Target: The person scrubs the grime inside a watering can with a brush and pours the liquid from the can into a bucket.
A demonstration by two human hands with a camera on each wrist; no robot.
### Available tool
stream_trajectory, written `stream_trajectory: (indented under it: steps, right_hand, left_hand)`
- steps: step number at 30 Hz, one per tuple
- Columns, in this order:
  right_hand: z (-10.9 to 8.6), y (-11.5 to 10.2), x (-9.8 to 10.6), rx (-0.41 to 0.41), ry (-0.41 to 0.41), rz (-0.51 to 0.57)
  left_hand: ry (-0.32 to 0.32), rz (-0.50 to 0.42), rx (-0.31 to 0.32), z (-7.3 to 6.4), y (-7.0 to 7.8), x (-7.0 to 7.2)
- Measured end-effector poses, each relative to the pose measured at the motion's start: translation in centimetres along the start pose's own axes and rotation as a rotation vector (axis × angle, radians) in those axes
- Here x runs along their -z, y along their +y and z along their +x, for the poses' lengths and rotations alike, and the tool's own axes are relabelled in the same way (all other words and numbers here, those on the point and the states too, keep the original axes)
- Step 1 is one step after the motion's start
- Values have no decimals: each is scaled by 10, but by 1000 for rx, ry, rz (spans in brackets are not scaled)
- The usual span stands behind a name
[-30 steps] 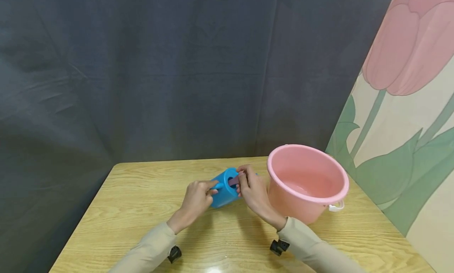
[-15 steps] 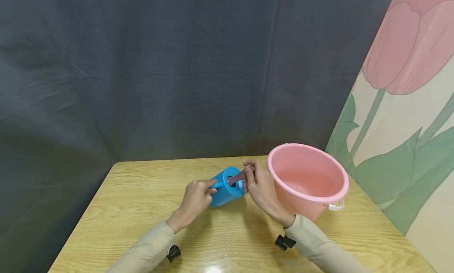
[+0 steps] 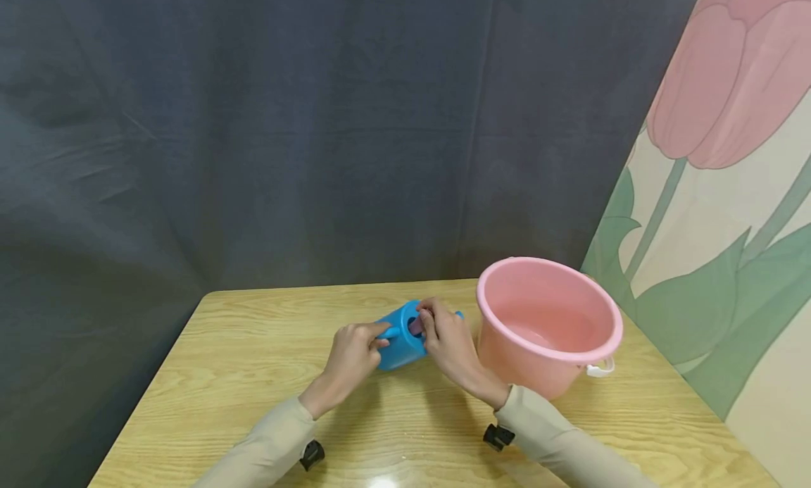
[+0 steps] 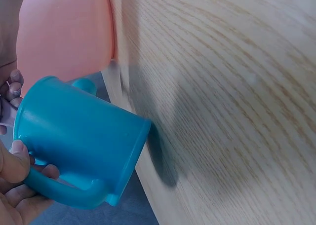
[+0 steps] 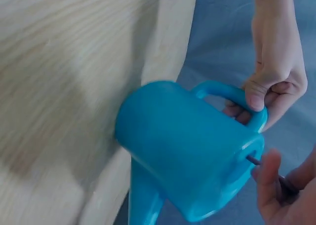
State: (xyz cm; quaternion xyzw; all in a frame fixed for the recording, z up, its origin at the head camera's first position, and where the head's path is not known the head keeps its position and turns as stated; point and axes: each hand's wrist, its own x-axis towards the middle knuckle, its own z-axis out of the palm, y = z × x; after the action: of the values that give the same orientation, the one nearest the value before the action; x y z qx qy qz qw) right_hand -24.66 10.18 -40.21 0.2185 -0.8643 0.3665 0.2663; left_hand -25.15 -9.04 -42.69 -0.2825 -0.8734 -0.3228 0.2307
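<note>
A blue watering can [image 3: 394, 354] is tilted over the table, its top opening turned toward the head camera. My left hand [image 3: 351, 351] grips its handle [image 4: 74, 195], fingers curled round it. The spout [image 5: 143, 198] points away on the far side of the body. In my right hand [image 3: 451, 341] a purple-brown brush [image 3: 415, 326] is pinched between thumb and fingers. The brush reaches through the opening, so its bristle end is hidden inside the can. In the right wrist view, only a thin edge of the brush handle [image 5: 254, 160] shows at the opening.
Just right of my right hand stands a pink bucket [image 3: 532, 372] with a white handle end [image 3: 600, 367]. A wooden table [image 3: 266, 347] lies beneath. Behind it hangs a dark curtain [image 3: 317, 136], and a wall with painted tulips [image 3: 703, 263] borders the right side.
The brush came partly out, up and to the right, showing its bristles half a second ago, then went back into the can. The left hand and watering can stay nearly still.
</note>
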Motion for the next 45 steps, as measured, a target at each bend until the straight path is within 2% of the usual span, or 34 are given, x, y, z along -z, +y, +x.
stream_trajectory:
  steps: [7,10,15,21,27,36,42,45]
  right_hand:
    - [1,1,7,-34,-10,29]
    - [2,0,14,-19,33,-35]
    - [5,-4,24,16,80,-63]
    - [7,-1,29,9,49,-28]
    - [1,2,20,49,-13,24]
    - [-7,4,6,64,-10,-52]
    - [-3,4,14,44,-42,-28]
    - [4,3,25,68,-57,-33]
  left_hand:
    - [7,1,-7,2,1,1]
    - [9,-9,0,1,0,1]
    - [17,2,3,-2,0,1]
    - [28,11,-31,1,4,0]
    - [23,23,-31,1,8,0]
    - [6,38,-23,2,10,2]
    - [8,28,-10,3,10,3]
    - [12,19,-5,4,9,2]
